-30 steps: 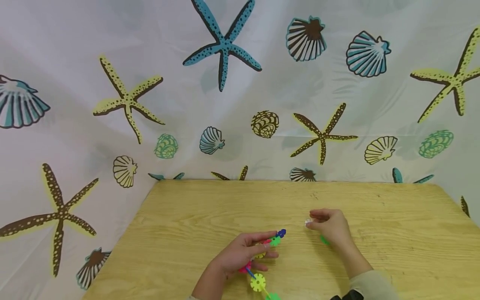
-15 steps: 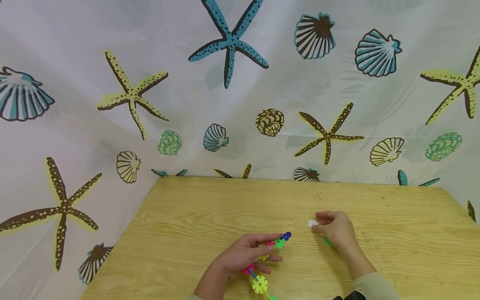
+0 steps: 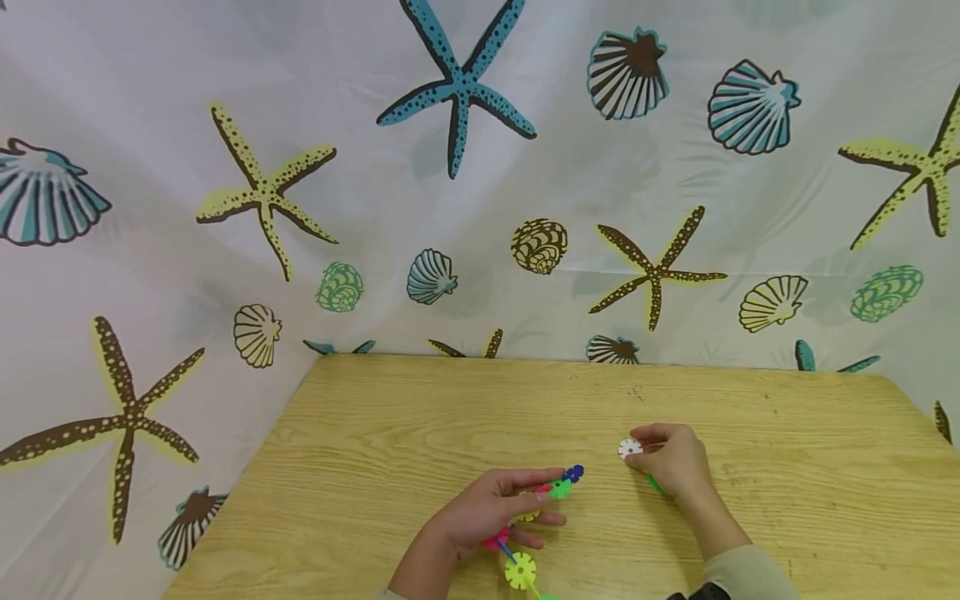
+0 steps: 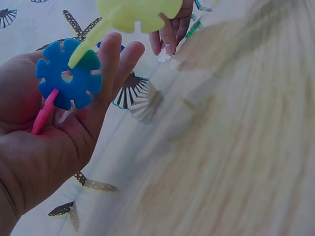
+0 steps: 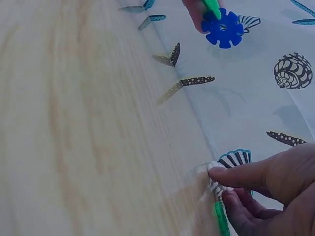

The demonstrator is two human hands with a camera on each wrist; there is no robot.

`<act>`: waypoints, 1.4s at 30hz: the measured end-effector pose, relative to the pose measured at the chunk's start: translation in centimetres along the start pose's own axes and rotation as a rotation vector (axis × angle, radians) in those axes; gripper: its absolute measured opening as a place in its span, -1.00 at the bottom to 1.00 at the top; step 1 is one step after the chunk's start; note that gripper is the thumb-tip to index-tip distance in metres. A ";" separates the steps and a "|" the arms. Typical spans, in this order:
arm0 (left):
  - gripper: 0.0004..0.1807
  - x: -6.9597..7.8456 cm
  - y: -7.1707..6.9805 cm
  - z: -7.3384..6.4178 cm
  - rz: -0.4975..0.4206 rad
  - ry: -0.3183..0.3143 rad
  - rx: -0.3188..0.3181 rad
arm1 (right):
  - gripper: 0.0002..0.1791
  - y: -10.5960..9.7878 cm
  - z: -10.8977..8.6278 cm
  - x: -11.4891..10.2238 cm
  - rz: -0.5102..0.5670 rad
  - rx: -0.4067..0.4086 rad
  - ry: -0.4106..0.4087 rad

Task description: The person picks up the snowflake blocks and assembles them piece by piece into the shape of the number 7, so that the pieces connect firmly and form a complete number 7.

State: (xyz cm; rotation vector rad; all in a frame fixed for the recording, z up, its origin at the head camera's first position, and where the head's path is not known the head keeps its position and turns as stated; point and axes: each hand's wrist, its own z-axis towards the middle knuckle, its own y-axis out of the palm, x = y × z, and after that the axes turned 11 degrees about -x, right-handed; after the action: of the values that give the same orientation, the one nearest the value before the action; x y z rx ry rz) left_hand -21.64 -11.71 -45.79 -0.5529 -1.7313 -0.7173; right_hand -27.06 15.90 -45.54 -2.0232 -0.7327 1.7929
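My left hand (image 3: 480,512) holds a chain of notched plastic discs, with thumb and index finger pinching it near a red disc. The far end carries a green disc (image 3: 559,488) and a dark blue disc (image 3: 574,473) beyond the fingertips. A yellow disc (image 3: 520,571) hangs below the palm; in the left wrist view a blue disc (image 4: 81,91) and a pink disc (image 4: 44,115) lie against the palm. My right hand (image 3: 675,462) pinches a white notched disc (image 3: 628,448) between thumb and fingers. Just below it shows a green piece (image 5: 221,219), partly hidden; whether they are joined I cannot tell.
Both hands are above a light wooden table (image 3: 390,417). A white cloth (image 3: 480,200) printed with starfish and shells rises behind it and along the sides. A dark strap (image 3: 708,591) sits by the right sleeve.
The white disc has turned in my right hand, so more of its flat face shows. Both hands appear slightly further right as the head view shifts; the left hand keeps its hold.
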 end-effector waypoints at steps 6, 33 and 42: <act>-0.56 0.0 0.0 -0.1 0.000 -0.005 0.012 | -0.74 -0.1 0.0 -0.1 0.036 -0.004 0.018; -0.54 0.0 0.0 -0.1 -0.026 -0.012 0.035 | -0.69 -0.1 -0.3 -1.2 0.404 -0.095 0.006; -0.56 -0.1 -0.2 0.0 -0.023 0.001 0.030 | -0.75 0.0 -0.4 -1.6 0.383 -0.158 -0.039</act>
State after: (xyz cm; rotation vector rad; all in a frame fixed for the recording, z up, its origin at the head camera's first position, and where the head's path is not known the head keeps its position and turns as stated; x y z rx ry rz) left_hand -21.74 -11.82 -45.96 -0.5128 -1.7472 -0.7061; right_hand -26.76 14.96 -44.18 -2.3680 -0.5381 2.0393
